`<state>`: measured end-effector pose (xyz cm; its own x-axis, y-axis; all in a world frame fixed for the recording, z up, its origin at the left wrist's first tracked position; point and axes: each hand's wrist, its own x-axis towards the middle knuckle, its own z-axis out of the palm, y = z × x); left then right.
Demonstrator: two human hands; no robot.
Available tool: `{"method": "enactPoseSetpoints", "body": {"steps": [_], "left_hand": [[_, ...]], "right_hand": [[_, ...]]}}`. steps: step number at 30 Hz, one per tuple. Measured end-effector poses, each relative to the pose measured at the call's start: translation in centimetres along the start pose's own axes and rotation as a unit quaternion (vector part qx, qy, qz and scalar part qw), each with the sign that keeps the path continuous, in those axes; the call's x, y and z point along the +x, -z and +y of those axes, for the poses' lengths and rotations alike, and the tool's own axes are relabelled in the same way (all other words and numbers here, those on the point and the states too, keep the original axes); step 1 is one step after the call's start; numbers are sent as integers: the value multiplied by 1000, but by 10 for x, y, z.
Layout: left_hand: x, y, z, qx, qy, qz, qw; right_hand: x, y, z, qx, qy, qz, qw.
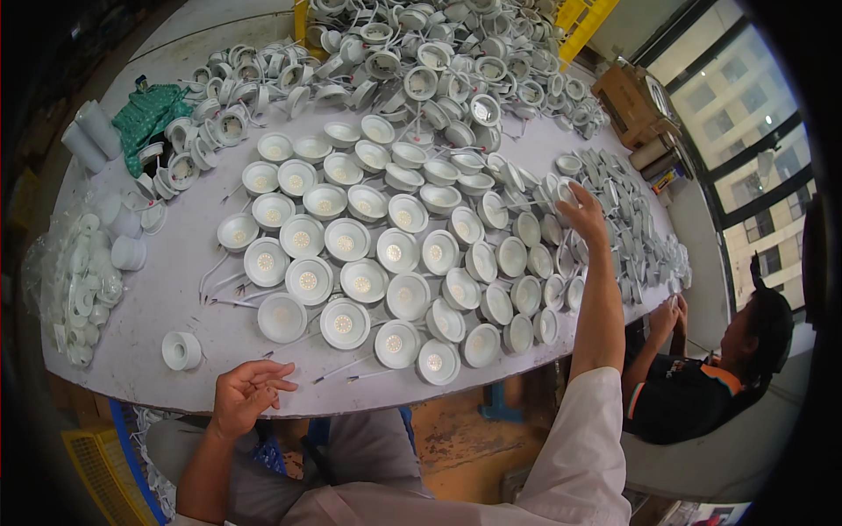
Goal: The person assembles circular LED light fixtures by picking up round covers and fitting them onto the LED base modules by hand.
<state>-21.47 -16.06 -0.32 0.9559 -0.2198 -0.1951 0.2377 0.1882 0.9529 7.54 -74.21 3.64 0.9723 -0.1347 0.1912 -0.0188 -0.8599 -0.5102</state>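
Here, the white, round, cupped lamp [553, 187] lies at the fingertips of your right hand [585, 215], grip unclear; your left hand [249, 394], empty, loosely curled, is well apart.

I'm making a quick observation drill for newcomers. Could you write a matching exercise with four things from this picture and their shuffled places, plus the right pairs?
Things
1. Left hand
2. Right hand
3. Green dotted cloth
4. Cardboard box

Places
A. Near the window, far right
B. At the table's near edge
C. Next to the white rolls, far left
D. At the right side of the rows of round white lamps

Pairs: 1-B, 2-D, 3-C, 4-A
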Motion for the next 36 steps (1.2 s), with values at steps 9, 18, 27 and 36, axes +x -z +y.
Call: {"method": "enactPoseSetpoints", "body": {"steps": [9, 18, 27, 36], "left_hand": [[8, -5, 2, -9, 11, -5, 1000], [15, -11, 8, -39, 20, -24, 999], [16, -15, 13, -47, 7, -35, 998], [12, -17, 27, -50, 28, -30, 998]], "right_hand": [[42, -8, 22, 9, -61, -79, 995], [51, -13, 25, 72, -106, -126, 984], [59, -9, 49, 55, -83, -116, 988], [70, -36, -27, -127, 43, 41, 990]]}}
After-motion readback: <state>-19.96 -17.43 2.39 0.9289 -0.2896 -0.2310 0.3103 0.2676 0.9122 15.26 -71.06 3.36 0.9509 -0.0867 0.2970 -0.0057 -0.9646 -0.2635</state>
